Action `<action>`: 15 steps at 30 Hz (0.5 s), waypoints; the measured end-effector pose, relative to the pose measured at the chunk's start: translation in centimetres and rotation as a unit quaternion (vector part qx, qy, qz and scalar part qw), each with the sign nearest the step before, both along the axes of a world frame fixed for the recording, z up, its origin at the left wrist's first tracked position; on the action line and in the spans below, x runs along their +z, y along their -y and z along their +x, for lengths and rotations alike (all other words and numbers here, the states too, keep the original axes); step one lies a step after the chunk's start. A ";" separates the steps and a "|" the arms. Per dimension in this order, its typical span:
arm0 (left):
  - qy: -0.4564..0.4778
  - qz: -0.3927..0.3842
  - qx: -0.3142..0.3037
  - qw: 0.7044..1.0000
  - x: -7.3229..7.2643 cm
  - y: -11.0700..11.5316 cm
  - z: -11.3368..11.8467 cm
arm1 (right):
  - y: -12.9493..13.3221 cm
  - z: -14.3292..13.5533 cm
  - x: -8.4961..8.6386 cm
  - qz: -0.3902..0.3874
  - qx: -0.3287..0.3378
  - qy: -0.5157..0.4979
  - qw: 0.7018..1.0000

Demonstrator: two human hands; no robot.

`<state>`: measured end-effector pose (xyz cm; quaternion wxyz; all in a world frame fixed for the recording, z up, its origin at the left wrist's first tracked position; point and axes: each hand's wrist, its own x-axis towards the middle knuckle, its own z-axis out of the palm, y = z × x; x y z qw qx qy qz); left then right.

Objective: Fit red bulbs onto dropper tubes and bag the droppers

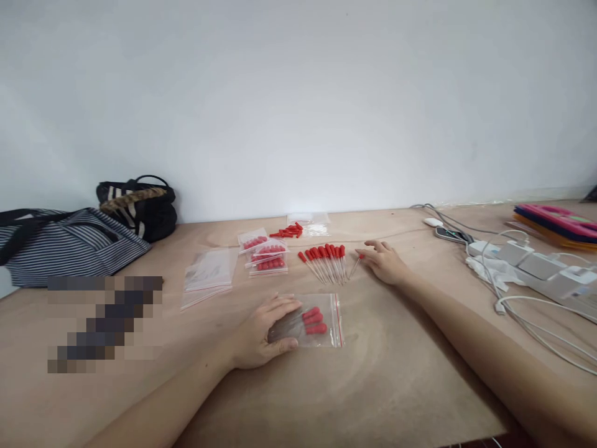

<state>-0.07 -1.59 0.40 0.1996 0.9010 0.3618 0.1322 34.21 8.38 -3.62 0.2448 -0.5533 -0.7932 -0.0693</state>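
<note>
My left hand (268, 333) lies with fingers and thumb apart on a clear zip bag (333, 311), pressing its left end to the table. Inside that bag sit a few droppers with red bulbs (317, 328); their stems are hard to see under the hand. Farther right, the fingertips of my right hand (383, 262) close around the red bulb of a single glass dropper (355, 266), partly covering it. Beside it, to the left, lies a fanned row of several droppers (326, 261), red bulbs pointing away and clear stems toward me.
Filled bags of droppers (268, 258) overlap behind the left hand. Flat zip bags (209, 274) lie left of them. Loose red bulbs (289, 231) are at the back. A power strip (536, 267) with cables is at right, near coloured sheets (557, 224). Bags (79, 246) stand at left.
</note>
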 end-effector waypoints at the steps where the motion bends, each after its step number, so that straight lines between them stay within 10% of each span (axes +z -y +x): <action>1: 0.000 0.000 0.000 1.000 0.0 0.0 -0.1 | -0.5 0.6 -0.4 -0.004 0.005 0.022 1.000; 15: -0.018 -0.018 0.010 1.000 -0.5 -0.5 -1.1 | 0.7 4.5 1.6 -0.194 0.167 -0.019 0.967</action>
